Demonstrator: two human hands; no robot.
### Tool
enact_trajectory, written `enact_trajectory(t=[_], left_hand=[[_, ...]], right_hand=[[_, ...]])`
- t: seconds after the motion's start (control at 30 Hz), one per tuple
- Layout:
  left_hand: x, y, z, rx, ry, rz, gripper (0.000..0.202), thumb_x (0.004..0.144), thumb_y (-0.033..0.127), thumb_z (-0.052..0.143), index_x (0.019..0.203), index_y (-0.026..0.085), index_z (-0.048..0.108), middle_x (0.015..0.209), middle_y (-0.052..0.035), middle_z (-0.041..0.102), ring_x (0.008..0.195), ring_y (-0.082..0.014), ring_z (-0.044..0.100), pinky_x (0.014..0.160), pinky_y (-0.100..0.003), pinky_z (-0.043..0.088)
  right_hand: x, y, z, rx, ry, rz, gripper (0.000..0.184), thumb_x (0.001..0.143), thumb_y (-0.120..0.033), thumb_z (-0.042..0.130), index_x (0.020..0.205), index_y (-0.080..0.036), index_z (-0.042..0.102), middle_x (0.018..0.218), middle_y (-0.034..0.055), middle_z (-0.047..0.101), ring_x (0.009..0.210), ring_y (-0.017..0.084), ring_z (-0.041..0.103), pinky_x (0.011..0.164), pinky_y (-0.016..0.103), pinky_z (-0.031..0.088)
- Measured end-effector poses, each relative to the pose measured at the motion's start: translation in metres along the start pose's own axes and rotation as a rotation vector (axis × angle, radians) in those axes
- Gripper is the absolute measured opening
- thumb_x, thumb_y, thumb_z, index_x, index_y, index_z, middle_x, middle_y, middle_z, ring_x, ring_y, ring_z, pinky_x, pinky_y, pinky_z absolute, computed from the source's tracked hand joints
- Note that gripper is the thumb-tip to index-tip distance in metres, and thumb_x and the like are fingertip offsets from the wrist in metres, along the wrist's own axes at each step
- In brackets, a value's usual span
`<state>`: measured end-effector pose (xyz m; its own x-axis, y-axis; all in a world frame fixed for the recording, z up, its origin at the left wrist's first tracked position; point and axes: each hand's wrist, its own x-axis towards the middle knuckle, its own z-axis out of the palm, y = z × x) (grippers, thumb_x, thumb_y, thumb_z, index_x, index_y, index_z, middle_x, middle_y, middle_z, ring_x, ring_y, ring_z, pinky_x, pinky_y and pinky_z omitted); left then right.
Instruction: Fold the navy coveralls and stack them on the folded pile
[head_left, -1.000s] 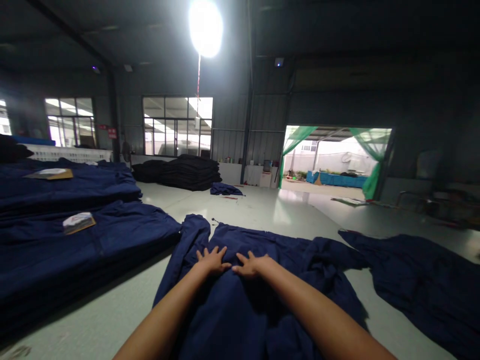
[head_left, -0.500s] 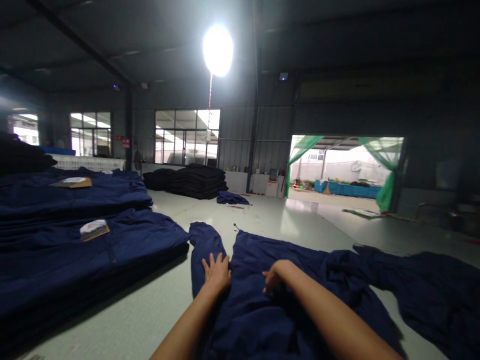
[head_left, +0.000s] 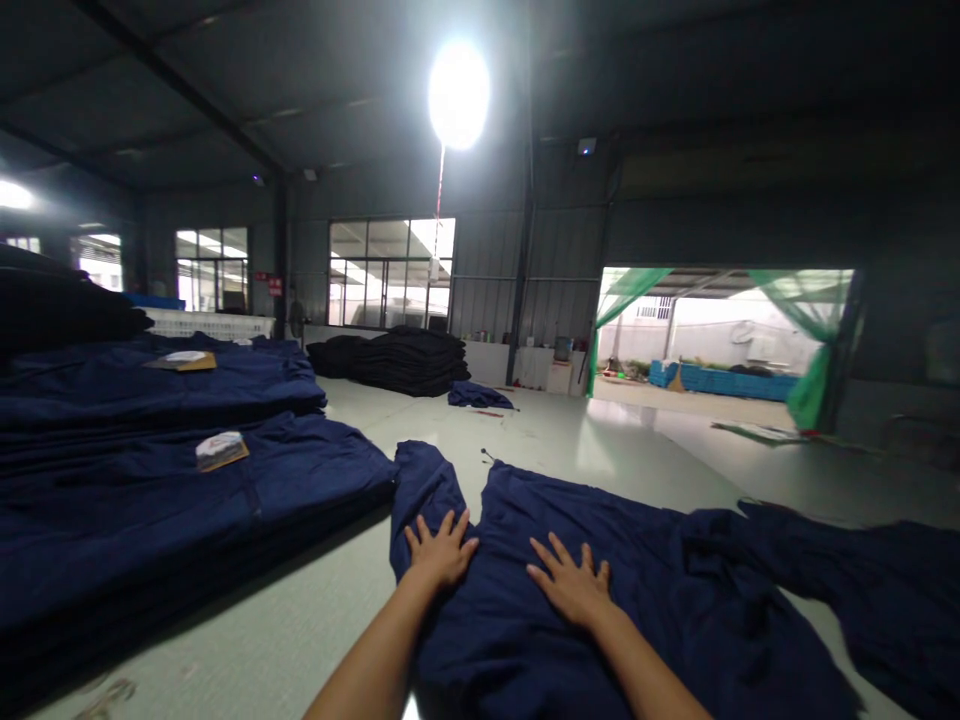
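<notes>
A navy blue garment [head_left: 510, 630] lies spread over the pale table in front of me, with a sleeve-like part reaching away on the left. My left hand [head_left: 440, 552] rests on it, fingers spread, where that part meets the body of the cloth. On the body of the garment, my right hand [head_left: 574, 580] lies flat with its fingers apart. Neither hand grips anything. A small dark cord end [head_left: 487, 456] sticks out at the garment's far edge.
Stacks of folded navy garments [head_left: 300, 470] stand at the left, with a paper tag [head_left: 222, 451] on top. More navy cloth [head_left: 892, 590] lies to the right. Farther off are a black stack [head_left: 405, 360] and a small navy piece [head_left: 480, 396] on the pale table [head_left: 420, 420].
My right hand, bent at the wrist before, has opened flat onto the garment. My left hand stays spread on the cloth. The view has turned slightly left.
</notes>
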<state>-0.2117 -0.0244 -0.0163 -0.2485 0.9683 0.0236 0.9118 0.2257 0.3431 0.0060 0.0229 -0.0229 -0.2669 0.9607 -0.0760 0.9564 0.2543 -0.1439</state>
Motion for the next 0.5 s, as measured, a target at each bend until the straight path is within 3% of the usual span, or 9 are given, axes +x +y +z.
enact_trajectory(t=[0.1,0.2,0.33,0.43,0.5], left_hand=[[0.004,0.0,-0.006,0.05,0.244,-0.009,0.048,0.087,0.037,0.031,0.135,0.032,0.034,0.143,-0.0029,0.032,0.127,-0.0353,0.027,0.1,-0.053,0.024],[0.005,-0.001,-0.011,0.158,0.464,-0.202,0.045,0.083,0.015,0.038,0.126,0.022,0.047,0.138,-0.0111,0.036,0.121,-0.0308,0.036,0.093,-0.042,0.036],[0.004,-0.002,-0.014,0.094,0.432,-0.456,0.046,0.082,0.008,0.033,0.127,0.01,0.043,0.129,-0.0228,0.042,0.11,-0.0303,0.048,0.082,-0.039,0.043],[0.005,-0.007,-0.018,-0.061,0.334,-0.457,0.049,0.078,0.009,0.036,0.127,0.004,0.039,0.117,-0.0255,0.052,0.101,-0.03,0.056,0.078,-0.038,0.045],[0.008,-0.014,-0.022,-0.125,0.246,-0.382,0.044,0.076,0.014,0.041,0.119,0.006,0.048,0.107,-0.0256,0.059,0.091,-0.033,0.061,0.07,-0.039,0.047]], right_hand=[[-0.003,0.003,-0.005,-0.01,0.037,-0.009,0.06,0.079,-0.066,0.023,0.136,-0.046,0.017,0.149,-0.0055,0.009,0.131,0.041,-0.001,0.099,0.065,0.003],[-0.004,-0.002,-0.006,-0.003,0.017,-0.122,0.056,0.081,-0.064,0.021,0.134,-0.048,0.018,0.149,-0.0071,0.01,0.133,0.037,-0.003,0.096,0.068,0.001],[-0.004,-0.004,-0.005,0.05,-0.031,-0.162,0.056,0.081,-0.064,0.021,0.134,-0.045,0.023,0.148,-0.0054,0.012,0.133,0.036,0.001,0.095,0.07,0.0],[-0.002,-0.001,-0.005,0.106,-0.014,-0.166,0.058,0.081,-0.063,0.027,0.135,-0.041,0.026,0.148,-0.0034,0.015,0.133,0.036,0.001,0.095,0.07,0.0],[0.0,0.001,-0.005,0.15,0.002,-0.167,0.059,0.081,-0.061,0.031,0.135,-0.038,0.028,0.147,-0.0016,0.018,0.133,0.036,0.002,0.096,0.07,0.0]])
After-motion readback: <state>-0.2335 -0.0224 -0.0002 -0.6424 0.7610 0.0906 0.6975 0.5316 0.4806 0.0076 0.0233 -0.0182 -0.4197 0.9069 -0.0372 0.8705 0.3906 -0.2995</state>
